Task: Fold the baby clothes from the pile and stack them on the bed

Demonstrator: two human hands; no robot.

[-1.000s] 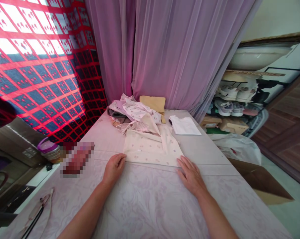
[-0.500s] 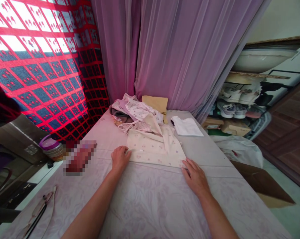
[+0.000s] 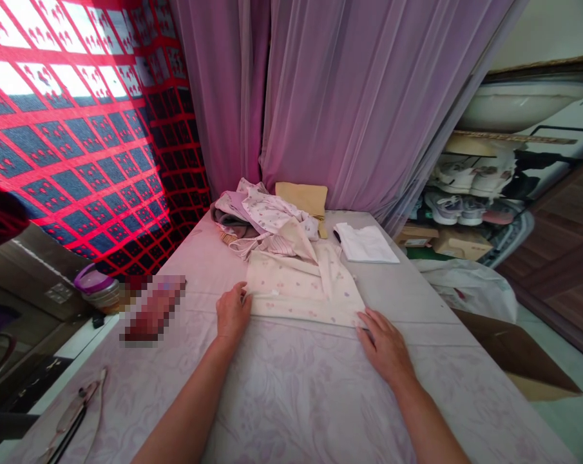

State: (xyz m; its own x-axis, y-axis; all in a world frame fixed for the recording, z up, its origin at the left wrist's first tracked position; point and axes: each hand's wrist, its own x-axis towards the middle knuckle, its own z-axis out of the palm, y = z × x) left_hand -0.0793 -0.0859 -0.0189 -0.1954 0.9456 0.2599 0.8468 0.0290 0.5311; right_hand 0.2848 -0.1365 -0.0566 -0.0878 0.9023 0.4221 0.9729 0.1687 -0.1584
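Observation:
A cream garment (image 3: 296, 287) with small scattered prints lies spread on the table, its near edge running straight between my hands. My left hand (image 3: 233, 310) grips its near left corner, fingers curled at the edge. At the near right corner my right hand (image 3: 385, 341) holds the cloth between thumb and fingers. The garment's far part is bunched and runs up against a heap of clothes (image 3: 267, 209) in pink, white and grey. Its exact kind is unclear from how it lies.
Behind the heap lies a folded tan cloth (image 3: 303, 198). A folded white garment (image 3: 368, 243) is at the back right. Glasses (image 3: 71, 412) and a blurred red item (image 3: 153, 309) lie on the left. An open cardboard box (image 3: 513, 351) stands beside the table's right edge.
Both hands stay at the garment's near corners, and the cloth looks almost the same. The view has shifted slightly.

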